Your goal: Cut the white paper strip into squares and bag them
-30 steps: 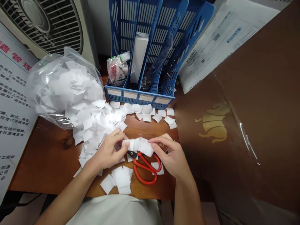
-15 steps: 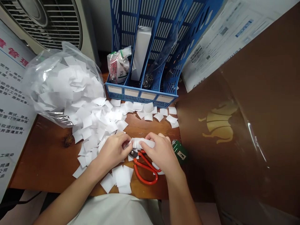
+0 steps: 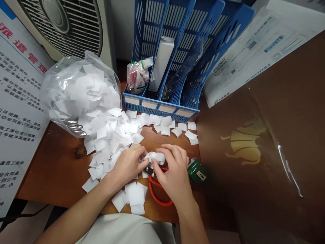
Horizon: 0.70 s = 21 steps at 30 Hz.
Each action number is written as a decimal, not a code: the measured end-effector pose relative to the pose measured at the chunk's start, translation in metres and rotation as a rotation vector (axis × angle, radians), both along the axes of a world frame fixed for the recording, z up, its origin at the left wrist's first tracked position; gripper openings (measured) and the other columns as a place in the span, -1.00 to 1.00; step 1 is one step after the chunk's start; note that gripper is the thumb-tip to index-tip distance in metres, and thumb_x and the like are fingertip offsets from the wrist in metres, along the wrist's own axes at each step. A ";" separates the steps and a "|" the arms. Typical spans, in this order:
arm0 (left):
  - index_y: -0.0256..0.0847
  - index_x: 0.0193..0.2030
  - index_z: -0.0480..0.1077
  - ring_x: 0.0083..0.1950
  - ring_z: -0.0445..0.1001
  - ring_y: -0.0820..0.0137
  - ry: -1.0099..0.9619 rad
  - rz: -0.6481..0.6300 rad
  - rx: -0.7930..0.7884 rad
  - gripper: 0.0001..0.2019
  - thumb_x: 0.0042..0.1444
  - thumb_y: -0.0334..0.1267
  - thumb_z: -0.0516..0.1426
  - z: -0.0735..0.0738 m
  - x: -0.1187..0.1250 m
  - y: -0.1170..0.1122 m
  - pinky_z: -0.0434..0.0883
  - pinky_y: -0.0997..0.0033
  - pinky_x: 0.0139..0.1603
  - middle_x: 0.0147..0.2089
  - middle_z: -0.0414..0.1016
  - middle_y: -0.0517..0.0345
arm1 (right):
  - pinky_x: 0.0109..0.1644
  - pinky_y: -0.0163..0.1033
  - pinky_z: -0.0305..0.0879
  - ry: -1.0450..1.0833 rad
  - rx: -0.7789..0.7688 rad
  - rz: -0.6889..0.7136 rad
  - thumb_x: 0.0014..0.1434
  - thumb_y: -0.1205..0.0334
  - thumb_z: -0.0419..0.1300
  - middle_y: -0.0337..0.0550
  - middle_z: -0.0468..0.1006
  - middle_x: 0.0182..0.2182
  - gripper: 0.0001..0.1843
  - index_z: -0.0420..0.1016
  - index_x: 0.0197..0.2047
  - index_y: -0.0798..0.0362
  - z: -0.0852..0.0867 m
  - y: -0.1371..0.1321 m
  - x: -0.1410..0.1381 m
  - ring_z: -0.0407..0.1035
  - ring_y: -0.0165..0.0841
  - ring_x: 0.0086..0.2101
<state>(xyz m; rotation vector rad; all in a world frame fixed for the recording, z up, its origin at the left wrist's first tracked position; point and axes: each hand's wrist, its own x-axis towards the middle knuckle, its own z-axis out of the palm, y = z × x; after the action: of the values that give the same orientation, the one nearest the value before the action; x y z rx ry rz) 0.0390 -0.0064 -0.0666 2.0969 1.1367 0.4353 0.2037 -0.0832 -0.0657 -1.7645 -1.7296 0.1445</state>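
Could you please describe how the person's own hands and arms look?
The left hand and right hand are bare, with no glove, ring or bracelet visible. The left forearm and right forearm show no sleeve, watch or marking. A pale off-white cloth garment shows at the bottom edge.

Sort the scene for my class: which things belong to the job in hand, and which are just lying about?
Likely in the job: white strip (in left hand and right hand); white squares; big bag; scissors.

Apparently lying about: tape measure; fan; rack; box.
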 end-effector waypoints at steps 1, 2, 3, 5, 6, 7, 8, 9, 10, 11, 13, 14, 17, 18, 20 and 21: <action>-0.23 -0.32 0.43 -0.38 0.34 0.43 -0.030 0.001 -0.003 -0.91 0.21 -0.32 0.16 0.001 -0.001 0.000 0.24 0.41 -0.33 -0.36 0.39 0.20 | 0.18 0.06 0.23 0.060 0.014 -0.011 0.28 0.26 0.26 0.01 0.48 0.07 -0.68 0.44 0.10 0.01 0.000 -0.003 0.000 0.27 -0.08 0.11; -0.24 -0.32 0.43 -0.39 0.34 0.45 -0.075 0.005 -0.010 -0.89 0.23 -0.31 0.15 0.003 -0.002 0.000 0.25 0.43 -0.34 -0.36 0.38 0.20 | 0.20 0.05 0.26 0.123 0.019 -0.022 0.26 0.25 0.28 0.02 0.47 0.09 -0.56 0.38 0.20 0.01 0.001 -0.005 0.000 0.28 -0.09 0.12; -0.24 -0.33 0.43 -0.41 0.32 0.47 -0.132 0.011 -0.020 -0.86 0.26 -0.28 0.15 0.006 -0.004 0.000 0.25 0.44 -0.35 -0.37 0.37 0.21 | 0.22 0.05 0.28 0.188 0.005 -0.031 0.25 0.24 0.30 0.02 0.45 0.13 -0.43 0.30 0.29 -0.01 0.002 -0.007 0.001 0.28 -0.10 0.14; -0.24 -0.36 0.41 -0.43 0.29 0.48 -0.255 0.029 -0.051 -0.80 0.28 -0.24 0.16 0.017 -0.007 0.001 0.25 0.45 -0.37 -0.42 0.34 0.23 | 0.25 0.05 0.30 0.328 -0.067 -0.035 0.22 0.22 0.34 0.00 0.41 0.21 -0.24 0.15 0.41 -0.08 0.005 -0.010 0.002 0.27 -0.12 0.20; -0.24 -0.38 0.41 -0.43 0.28 0.48 -0.307 0.038 -0.071 -0.78 0.29 -0.22 0.17 0.024 -0.010 0.002 0.25 0.45 -0.37 -0.44 0.33 0.24 | 0.27 0.06 0.30 0.401 -0.112 -0.020 0.20 0.23 0.35 -0.02 0.40 0.24 -0.17 0.09 0.44 -0.13 0.008 -0.009 0.003 0.28 -0.13 0.22; -0.24 -0.39 0.41 -0.43 0.28 0.48 -0.344 0.047 -0.094 -0.77 0.29 -0.21 0.18 0.032 -0.012 0.002 0.26 0.45 -0.36 -0.46 0.32 0.24 | 0.30 0.07 0.28 0.472 -0.154 0.013 0.18 0.23 0.37 -0.04 0.38 0.27 -0.11 0.05 0.46 -0.17 0.012 -0.008 0.004 0.27 -0.13 0.24; -0.24 -0.39 0.42 -0.41 0.30 0.47 -0.381 0.050 -0.119 -0.76 0.29 -0.20 0.19 0.042 -0.015 0.003 0.27 0.45 -0.35 -0.45 0.34 0.23 | 0.33 0.08 0.26 0.533 -0.185 0.062 0.15 0.23 0.40 -0.05 0.36 0.30 -0.06 0.04 0.47 -0.20 0.017 -0.006 0.004 0.26 -0.13 0.27; -0.24 -0.38 0.44 -0.39 0.32 0.46 -0.426 0.049 -0.153 -0.77 0.29 -0.20 0.20 0.051 -0.017 0.004 0.28 0.45 -0.35 -0.43 0.37 0.21 | 0.37 0.09 0.23 0.586 -0.195 0.127 0.10 0.21 0.44 -0.05 0.33 0.33 -0.02 0.05 0.47 -0.20 0.023 -0.003 0.003 0.24 -0.12 0.30; -0.24 -0.35 0.46 -0.37 0.35 0.45 -0.469 0.039 -0.195 -0.79 0.29 -0.19 0.20 0.061 -0.020 0.004 0.31 0.45 -0.33 -0.40 0.41 0.19 | 0.40 0.10 0.19 0.629 -0.180 0.207 0.05 0.18 0.49 -0.05 0.30 0.36 0.01 0.09 0.46 -0.19 0.030 0.001 0.001 0.20 -0.10 0.34; -0.23 -0.32 0.48 -0.34 0.39 0.44 -0.520 0.025 -0.223 -0.81 0.29 -0.19 0.21 0.071 -0.021 0.004 0.34 0.46 -0.32 -0.36 0.45 0.18 | 0.43 0.10 0.15 0.672 -0.147 0.294 0.01 0.14 0.52 -0.05 0.28 0.37 0.00 0.16 0.43 -0.18 0.037 0.006 -0.001 0.16 -0.08 0.36; -0.21 -0.29 0.52 -0.32 0.44 0.42 -0.603 -0.005 -0.257 -0.83 0.28 -0.18 0.22 0.089 -0.023 0.004 0.40 0.45 -0.30 -0.34 0.49 0.17 | 0.43 0.06 0.17 0.781 -0.074 0.456 -0.03 0.09 0.55 -0.08 0.34 0.34 -0.10 0.31 0.34 -0.15 0.049 0.016 -0.008 0.19 -0.09 0.36; -0.20 -0.30 0.53 -0.36 0.43 0.44 -0.626 -0.009 -0.265 -0.83 0.27 -0.18 0.23 0.097 -0.023 0.004 0.39 0.46 -0.35 -0.35 0.49 0.17 | 0.38 0.03 0.25 0.848 -0.059 0.514 -0.01 0.08 0.53 -0.10 0.40 0.29 -0.18 0.36 0.29 -0.13 0.053 0.021 -0.012 0.27 -0.11 0.31; -0.19 -0.33 0.53 -0.54 0.28 0.52 -0.667 0.084 -0.227 -0.81 0.23 -0.13 0.26 0.112 -0.025 0.007 0.24 0.50 -0.56 -0.46 0.40 0.23 | 0.09 -0.10 0.49 0.981 -0.112 0.529 0.08 0.11 0.45 -0.12 0.58 0.06 -0.41 0.47 0.17 -0.07 0.060 0.033 -0.017 0.51 -0.20 0.02; -0.19 -0.35 0.52 -0.57 0.22 0.54 -0.683 0.146 -0.198 -0.80 0.21 -0.12 0.28 0.116 -0.029 0.008 0.19 0.52 -0.59 -0.50 0.35 0.25 | 0.00 -0.14 0.51 0.974 -0.124 0.479 0.08 0.14 0.43 -0.13 0.62 -0.02 -0.48 0.51 0.11 -0.04 0.060 0.036 -0.015 0.54 -0.21 -0.07; -0.19 -0.39 0.48 -0.57 0.15 0.55 -0.727 0.292 -0.143 -0.77 0.18 -0.11 0.31 0.119 -0.041 0.014 0.12 0.54 -0.60 -0.56 0.25 0.27 | -0.15 -0.20 0.48 0.891 -0.127 0.317 0.09 0.14 0.40 -0.16 0.64 -0.20 -0.64 0.59 -0.03 0.01 0.060 0.038 -0.001 0.54 -0.24 -0.21; -0.20 -0.42 0.45 -0.56 0.14 0.55 -0.753 0.362 -0.119 -0.74 0.17 -0.12 0.32 0.120 -0.051 0.017 0.11 0.55 -0.58 -0.57 0.21 0.27 | -0.20 -0.21 0.44 0.822 -0.124 0.221 0.11 0.13 0.37 -0.18 0.63 -0.27 -0.71 0.61 -0.09 0.02 0.059 0.038 0.010 0.52 -0.25 -0.26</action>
<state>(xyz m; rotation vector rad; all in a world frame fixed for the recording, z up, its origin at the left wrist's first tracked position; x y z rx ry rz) -0.0117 0.0108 0.0529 1.4045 1.0269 1.1756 0.2139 -0.0451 -0.0062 -1.2957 -1.2949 0.9453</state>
